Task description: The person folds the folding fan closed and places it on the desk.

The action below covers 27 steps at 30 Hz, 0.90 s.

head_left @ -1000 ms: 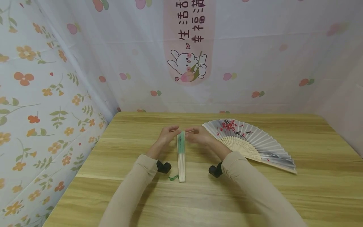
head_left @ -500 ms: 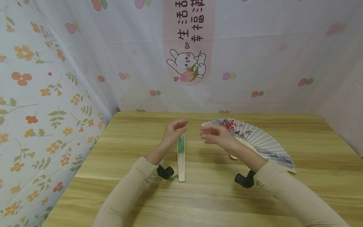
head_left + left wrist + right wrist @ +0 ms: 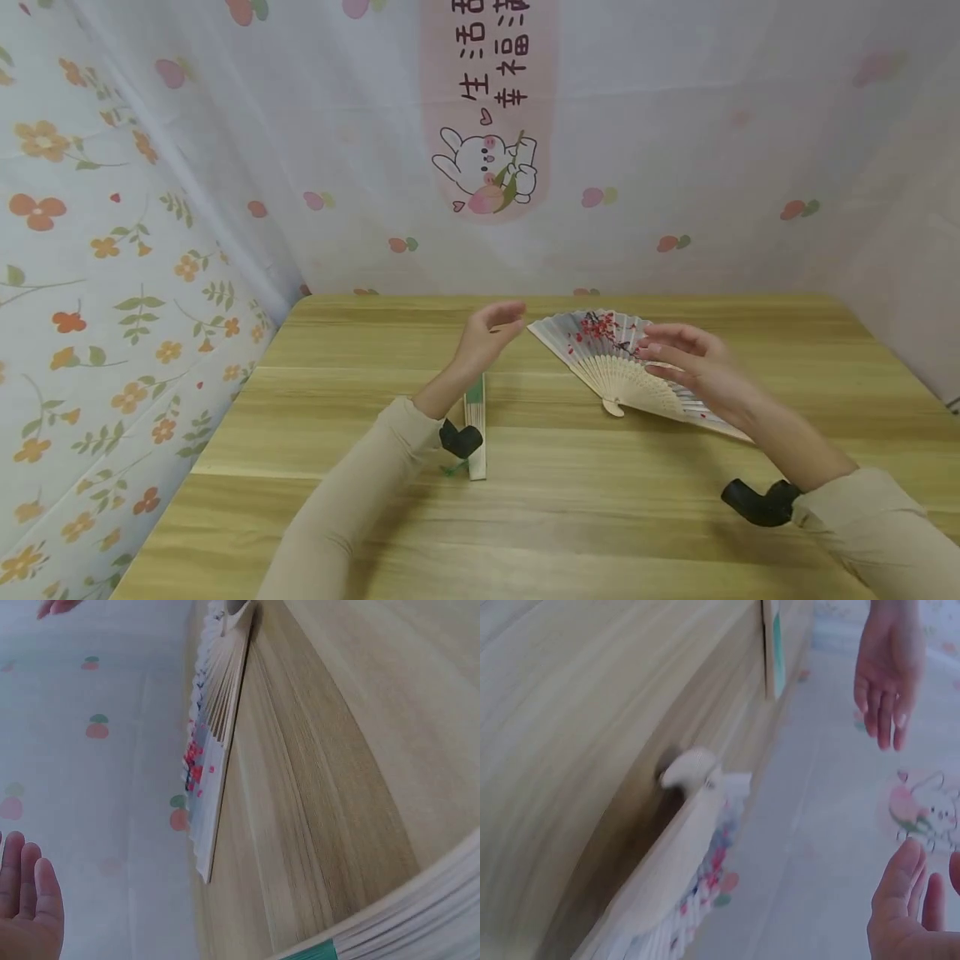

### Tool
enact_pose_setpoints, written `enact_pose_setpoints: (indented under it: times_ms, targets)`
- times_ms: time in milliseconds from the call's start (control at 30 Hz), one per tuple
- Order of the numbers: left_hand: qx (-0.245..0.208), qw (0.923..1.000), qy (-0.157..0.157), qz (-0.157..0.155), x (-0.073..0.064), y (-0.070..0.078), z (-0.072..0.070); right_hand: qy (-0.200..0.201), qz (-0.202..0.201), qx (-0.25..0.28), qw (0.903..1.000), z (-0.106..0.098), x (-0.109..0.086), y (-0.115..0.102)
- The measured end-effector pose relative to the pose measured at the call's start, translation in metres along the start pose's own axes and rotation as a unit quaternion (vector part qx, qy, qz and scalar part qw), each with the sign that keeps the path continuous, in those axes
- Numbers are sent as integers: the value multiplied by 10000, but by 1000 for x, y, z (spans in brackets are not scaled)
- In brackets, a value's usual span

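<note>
My left hand (image 3: 486, 337) hovers above the far end of a folded fan (image 3: 476, 396), holding nothing, its fingers loosely extended. That fan is pale-ribbed with a green leaf and a green tassel (image 3: 453, 471); the hand and wrist cover part of it. To the right lies a spread folding fan (image 3: 592, 350), grey-white with red blossoms and cream ribs. Over its right part my right hand (image 3: 697, 367) is held up with nothing in it, fingers slightly bent and apart. The spread fan's pivot end (image 3: 694, 769) shows clearly in the right wrist view.
Both fans rest on a wood-grain table (image 3: 555, 517). A white curtain (image 3: 360, 167) with fruit prints and a rabbit picture hangs behind it, and a flowered cloth (image 3: 112, 333) hangs at the left. Black wrist mounts (image 3: 761, 502) sit below both cuffs.
My right hand has moved right, from beside the folded fan to over the spread fan. My left hand has risen and shifted slightly right. Both fans lie where they were.
</note>
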<state>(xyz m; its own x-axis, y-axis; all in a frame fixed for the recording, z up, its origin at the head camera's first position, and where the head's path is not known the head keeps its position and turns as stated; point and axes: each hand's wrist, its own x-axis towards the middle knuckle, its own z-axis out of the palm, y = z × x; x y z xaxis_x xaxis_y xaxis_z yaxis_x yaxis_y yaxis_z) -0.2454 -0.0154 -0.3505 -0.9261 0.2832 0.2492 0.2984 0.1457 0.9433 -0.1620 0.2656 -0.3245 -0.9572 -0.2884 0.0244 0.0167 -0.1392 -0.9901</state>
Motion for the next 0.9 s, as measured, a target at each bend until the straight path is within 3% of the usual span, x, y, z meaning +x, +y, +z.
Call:
enact_pose_setpoints:
  times_ms: [167, 267, 367, 533, 700, 900]
  targets:
    - [424, 9975, -341, -441, 14, -5, 10, -60, -316, 213, 9993, -30, -18, -3]
    - [746, 9928, -558, -751, 20, -7, 16, -20, -415, 152, 9990, -48, -29, -3]
    - [1062, 9891, -602, -825, 25, -11, 19, 96, -390, -144, 9991, -64, -41, 0]
    - [1322, 9882, -255, -736, 29, -26, 16, 365, 8, -902, 9953, -83, -57, 14]
    - [1384, 9877, -110, -716, 34, -37, 14, 553, 540, -1195, 9898, -97, -74, 28]
    - [1579, 9828, -59, -955, 40, -51, 17, 836, 1156, -2048, 9683, -100, -89, 44]
